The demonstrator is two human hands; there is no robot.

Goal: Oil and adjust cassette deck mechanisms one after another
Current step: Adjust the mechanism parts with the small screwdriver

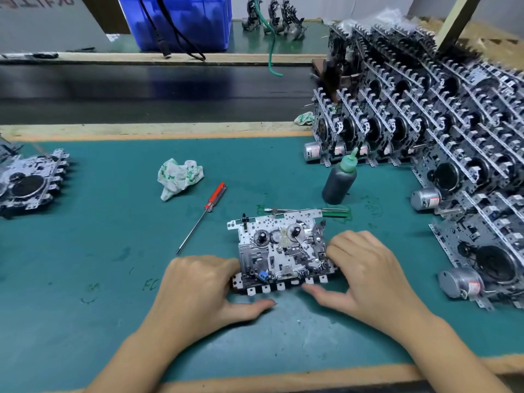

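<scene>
A metal cassette deck mechanism [279, 251] lies flat on the green mat [99, 251], its key tabs toward me. My left hand [198, 290] grips its left edge, fingers curled at the side and thumb along the front tabs. My right hand [365, 276] grips its right edge, fingers on the side and thumb under the front row. A dark oil bottle [340, 180] with a green nozzle stands behind it to the right. A red-handled screwdriver [202, 215] lies to the left. A green-handled tool [326, 212] rests just behind the mechanism.
A large stack of deck mechanisms [439, 137] fills the right side. Another mechanism [31, 182] lies at the far left. A crumpled cloth [178, 178] sits mid-left. A black conveyor belt [141, 92] runs behind the mat, with a blue crate [178, 21] beyond.
</scene>
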